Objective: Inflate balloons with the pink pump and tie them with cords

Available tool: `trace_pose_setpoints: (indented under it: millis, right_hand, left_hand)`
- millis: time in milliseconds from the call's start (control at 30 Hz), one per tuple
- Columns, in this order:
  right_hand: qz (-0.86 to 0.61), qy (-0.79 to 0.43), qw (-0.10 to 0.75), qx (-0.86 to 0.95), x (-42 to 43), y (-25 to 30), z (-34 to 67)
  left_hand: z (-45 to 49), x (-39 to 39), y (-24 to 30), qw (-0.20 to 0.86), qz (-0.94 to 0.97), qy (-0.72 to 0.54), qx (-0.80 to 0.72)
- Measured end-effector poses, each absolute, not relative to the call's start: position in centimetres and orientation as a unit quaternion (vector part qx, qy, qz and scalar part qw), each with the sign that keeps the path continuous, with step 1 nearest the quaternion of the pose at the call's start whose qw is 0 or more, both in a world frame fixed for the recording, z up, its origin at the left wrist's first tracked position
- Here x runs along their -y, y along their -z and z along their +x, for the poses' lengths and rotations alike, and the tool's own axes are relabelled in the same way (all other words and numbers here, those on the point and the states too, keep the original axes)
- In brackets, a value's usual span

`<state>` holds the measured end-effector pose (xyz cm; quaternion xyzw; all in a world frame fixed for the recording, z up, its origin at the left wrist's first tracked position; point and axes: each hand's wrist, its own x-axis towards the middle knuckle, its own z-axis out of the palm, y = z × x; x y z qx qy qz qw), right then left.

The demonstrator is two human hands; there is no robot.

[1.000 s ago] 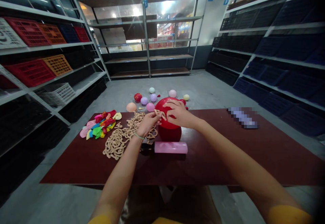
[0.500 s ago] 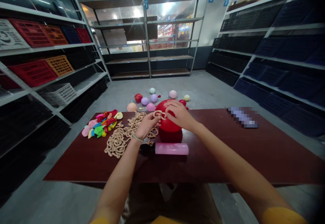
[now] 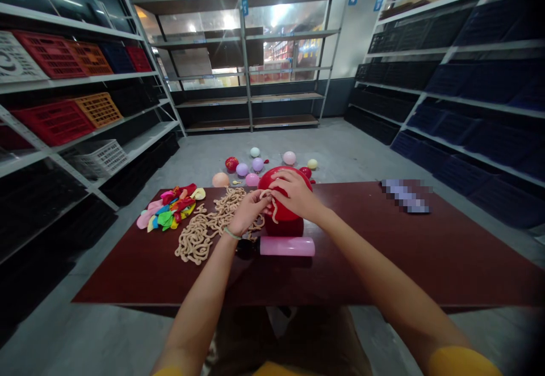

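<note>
Red balloon [image 3: 267, 180] on table [image 3: 383, 251], clamped from above by right hand [image 3: 298, 194]; left hand [image 3: 247, 212] at its left flank, pinching beige strip [image 3: 275, 210] hung upright down near face.

glossy red balloon [image 3: 284, 178], polished wooden table [image 3: 426, 251], shiny pink plastic cylinder [image 3: 286, 246]

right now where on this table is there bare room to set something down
Bare: the near strip of the dark red table in front of the pink plastic cylinder, and the wide stretch between the right hand and the blurred object. Crowded: far left, with beige twisted strands, flat coloured balloons and the round red balloon.
</note>
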<state>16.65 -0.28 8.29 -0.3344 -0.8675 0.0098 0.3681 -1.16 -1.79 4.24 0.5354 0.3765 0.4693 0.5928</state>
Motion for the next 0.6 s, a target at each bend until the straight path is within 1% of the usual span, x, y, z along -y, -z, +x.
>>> trace_pose_setpoints:
  millis: [233, 400, 600]
  right_hand:
    - [-0.378, 0.026, 0.357, 0.854, -0.2, -8.6, 16.0]
    - [-0.332, -0.001, 0.385, 0.861, 0.0, -7.9, 16.5]
    - [-0.334, -0.005, 0.36, 0.871, 0.2, -7.6, 16.7]
  left_hand:
    - [-0.9, 2.0, -3.6, 0.597, 0.539, -0.468, -0.365]
    - [-1.2, 1.9, -3.3, 0.6, 0.49, -0.522, -0.357]
    - [-1.3, 2.2, -3.3, 0.604, 0.503, -0.516, -0.341]
